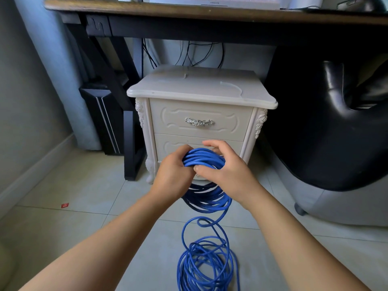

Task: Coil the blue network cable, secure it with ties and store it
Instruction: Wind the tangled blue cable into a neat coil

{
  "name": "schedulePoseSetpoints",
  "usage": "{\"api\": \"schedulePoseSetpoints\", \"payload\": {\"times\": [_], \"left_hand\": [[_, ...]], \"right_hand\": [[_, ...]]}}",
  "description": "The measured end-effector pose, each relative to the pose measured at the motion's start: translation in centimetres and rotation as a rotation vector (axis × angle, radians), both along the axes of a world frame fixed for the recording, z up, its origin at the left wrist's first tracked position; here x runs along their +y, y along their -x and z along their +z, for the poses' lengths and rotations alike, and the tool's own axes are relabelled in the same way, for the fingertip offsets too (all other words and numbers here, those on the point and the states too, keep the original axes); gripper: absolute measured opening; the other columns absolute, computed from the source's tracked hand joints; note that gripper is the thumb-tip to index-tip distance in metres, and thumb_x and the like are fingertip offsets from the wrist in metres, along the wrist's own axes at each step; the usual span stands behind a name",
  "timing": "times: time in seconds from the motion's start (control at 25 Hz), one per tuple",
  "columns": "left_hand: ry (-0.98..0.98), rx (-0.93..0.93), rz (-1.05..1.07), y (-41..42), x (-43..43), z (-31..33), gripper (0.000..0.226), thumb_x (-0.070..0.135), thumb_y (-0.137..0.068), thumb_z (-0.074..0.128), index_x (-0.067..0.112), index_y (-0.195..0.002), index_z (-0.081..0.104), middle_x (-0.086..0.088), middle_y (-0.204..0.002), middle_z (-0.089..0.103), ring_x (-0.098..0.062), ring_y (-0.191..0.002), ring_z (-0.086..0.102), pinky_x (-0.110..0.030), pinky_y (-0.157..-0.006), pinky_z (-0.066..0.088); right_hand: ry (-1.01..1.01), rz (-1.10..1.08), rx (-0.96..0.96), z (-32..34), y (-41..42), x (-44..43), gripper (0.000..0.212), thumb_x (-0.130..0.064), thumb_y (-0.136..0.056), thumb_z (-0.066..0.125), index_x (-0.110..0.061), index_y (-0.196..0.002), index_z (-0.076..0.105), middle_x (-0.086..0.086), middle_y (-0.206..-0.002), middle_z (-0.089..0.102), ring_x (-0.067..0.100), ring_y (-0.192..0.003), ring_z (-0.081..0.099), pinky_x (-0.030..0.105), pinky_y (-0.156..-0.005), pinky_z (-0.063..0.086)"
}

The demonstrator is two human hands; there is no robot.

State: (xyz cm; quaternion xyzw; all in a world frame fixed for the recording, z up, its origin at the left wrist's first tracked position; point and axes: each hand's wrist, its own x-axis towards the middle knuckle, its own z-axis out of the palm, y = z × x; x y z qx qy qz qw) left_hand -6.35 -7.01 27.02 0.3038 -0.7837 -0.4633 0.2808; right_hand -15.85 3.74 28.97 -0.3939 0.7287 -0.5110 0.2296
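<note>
Down at the near edge, the blue network cable (206, 267) lies in a loose, springy heap of overlapping rings on the pale floor tiles (84, 185). One strand loops up out of the heap to a tidier coil (206, 198) that hangs between the forearms, with many turns bunched together.

Both bare arms reach forward from the bottom corners and meet in the middle. The left hand (173, 171) has its fingers wrapped tight round the top of the coil, knuckles up. The right hand (222, 166) is just beside it, touching it. Its thumb presses the strands from the near side and its fingers curl over the far side, so both hands are clamped on the cable.

Just behind the hands stands a cream nightstand (201, 89), with a silver handle (199, 122) on its upper drawer. A small red scrap (64, 205) lies on the floor well off to the left. Further back, a dark computer tower (102, 118) stands left of the nightstand and a black chair (336, 122) fills the right. A wooden desk (147, 9) spans the top.
</note>
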Motion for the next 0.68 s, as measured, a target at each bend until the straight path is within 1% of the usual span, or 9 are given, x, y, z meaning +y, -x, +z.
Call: {"api": "schedulePoseSetpoints", "payload": {"times": [0.08, 0.16, 0.24, 0.32, 0.4, 0.44, 0.56, 0.6, 0.68], "left_hand": [[-0.168, 0.076, 0.086, 0.2, -0.4, 0.1, 0.011, 0.005, -0.086, 0.058, 0.014, -0.09, 0.063, 0.004, -0.066, 0.056, -0.013, -0.062, 0.05, -0.028, -0.061, 0.05], [-0.348, 0.157, 0.171, 0.4, -0.8, 0.2, 0.007, 0.009, -0.09, 0.06, 0.013, -0.093, 0.064, 0.002, -0.065, 0.05, -0.015, -0.061, 0.046, -0.03, -0.058, 0.051], [-0.526, 0.236, 0.235, 0.5, -1.1, 0.3, 0.009, 0.009, -0.091, 0.06, 0.017, -0.091, 0.064, 0.0, -0.064, 0.043, -0.017, -0.058, 0.041, -0.031, -0.056, 0.049], [-0.603, 0.278, 0.265, 0.5, -1.2, 0.3, 0.012, 0.008, -0.091, 0.059, 0.019, -0.091, 0.065, -0.001, -0.063, 0.04, -0.016, -0.057, 0.039, -0.032, -0.058, 0.049], [-0.633, 0.303, 0.284, 0.4, -0.9, 0.4, 0.013, 0.008, -0.092, 0.058, 0.018, -0.091, 0.066, -0.001, -0.063, 0.04, -0.016, -0.058, 0.04, -0.031, -0.057, 0.049], [-0.668, 0.324, 0.301, 0.5, -0.6, 0.4, 0.012, 0.007, -0.092, 0.058, 0.017, -0.09, 0.064, -0.001, -0.063, 0.04, -0.017, -0.059, 0.04, -0.03, -0.056, 0.048], [-0.847, 0.396, 0.323, 0.5, 0.1, 0.3, 0.012, 0.008, -0.094, 0.057, 0.015, -0.086, 0.059, -0.002, -0.062, 0.038, -0.017, -0.058, 0.039, -0.032, -0.061, 0.048], [-0.883, 0.392, 0.295, 0.5, 0.2, 0.2, 0.01, 0.009, -0.094, 0.058, 0.014, -0.086, 0.059, -0.002, -0.063, 0.039, -0.017, -0.059, 0.041, -0.036, -0.066, 0.051], [-0.884, 0.306, 0.188, 0.3, 0.3, 0.0, 0.006, 0.014, -0.092, 0.063, 0.012, -0.089, 0.058, -0.004, -0.067, 0.045, -0.019, -0.064, 0.048, -0.045, -0.083, 0.054]], "right_hand": [[0.045, 0.031, -0.16, -0.2, 0.4, 0.1, 0.052, -0.043, -0.073, 0.079, -0.04, -0.121, 0.057, -0.016, -0.121, 0.06, -0.004, -0.11, 0.057, 0.026, -0.099, 0.045], [0.107, 0.044, -0.388, -0.3, 0.7, 0.1, 0.062, -0.059, -0.064, 0.077, -0.043, -0.121, 0.058, -0.014, -0.124, 0.063, 0.005, -0.113, 0.061, 0.035, -0.102, 0.046], [0.164, 0.035, -0.571, -0.8, 0.6, -0.1, 0.08, -0.063, -0.056, 0.078, -0.041, -0.128, 0.053, -0.01, -0.128, 0.062, 0.015, -0.114, 0.063, 0.042, -0.103, 0.048], [0.163, 0.019, -0.577, -1.5, 0.2, -0.4, 0.099, -0.062, -0.049, 0.084, -0.043, -0.137, 0.043, -0.008, -0.131, 0.059, 0.017, -0.116, 0.062, 0.045, -0.105, 0.046], [0.141, -0.006, -0.549, -2.2, -0.4, -0.9, 0.108, -0.05, -0.048, 0.089, -0.044, -0.142, 0.036, -0.003, -0.128, 0.061, 0.014, -0.117, 0.061, 0.044, -0.108, 0.042], [0.145, -0.03, -0.557, -2.5, -0.6, -1.1, 0.1, -0.04, -0.054, 0.089, -0.04, -0.141, 0.039, 0.0, -0.123, 0.065, 0.011, -0.113, 0.064, 0.044, -0.107, 0.043], [0.185, -0.135, -0.574, -2.4, -0.8, -1.4, 0.035, -0.007, -0.079, 0.073, -0.018, -0.109, 0.058, 0.004, -0.079, 0.071, 0.018, -0.078, 0.071, 0.047, -0.093, 0.053], [0.202, -0.176, -0.571, -2.3, -0.7, -1.5, 0.025, 0.0, -0.082, 0.066, -0.015, -0.099, 0.058, 0.002, -0.063, 0.065, 0.019, -0.065, 0.066, 0.044, -0.082, 0.055], [0.225, -0.269, -0.543, -2.2, -0.5, -1.6, 0.023, 0.007, -0.081, 0.056, -0.014, -0.089, 0.056, -0.001, -0.051, 0.052, 0.017, -0.051, 0.053, 0.035, -0.065, 0.049]]}}
